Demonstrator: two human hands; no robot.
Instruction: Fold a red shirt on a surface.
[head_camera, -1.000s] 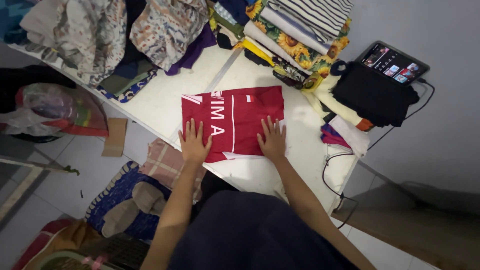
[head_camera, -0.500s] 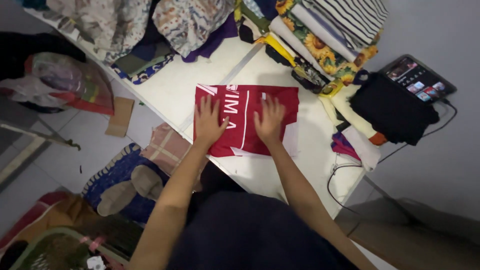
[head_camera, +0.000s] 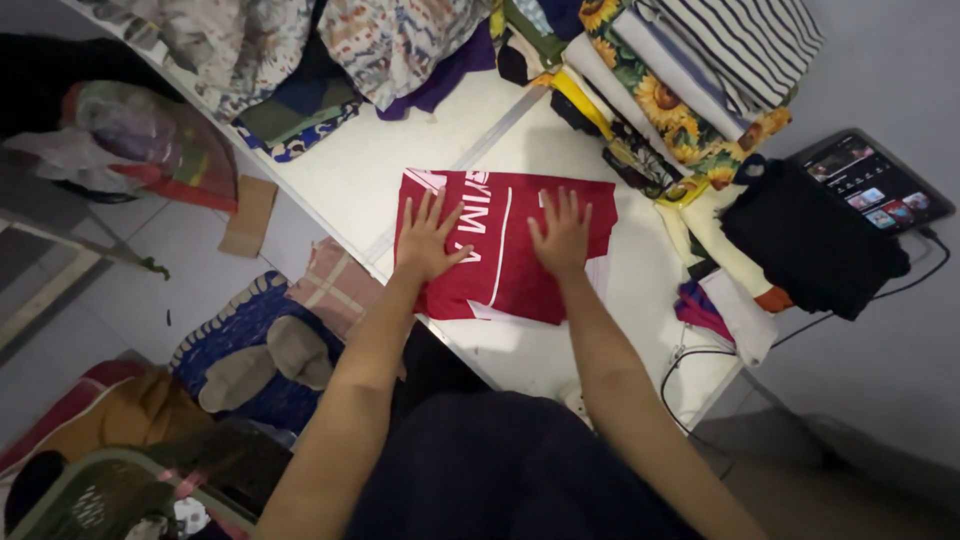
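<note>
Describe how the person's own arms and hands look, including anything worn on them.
Both arms are bare along their whole visible length, with no sleeves in view. The left hand and right hand wear no gloves, and no rings, watch or bracelets are visible. A dark navy garment covers the body below.

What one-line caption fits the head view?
Both hands, left hand and right hand, press flat on a folded red shirt on a white table.

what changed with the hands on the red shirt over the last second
Both the left hand and right hand slid from the near edge of the folded red shirt up to its middle, pressing flat. The shirt stays folded on the white table; nothing grasped or released.
</note>
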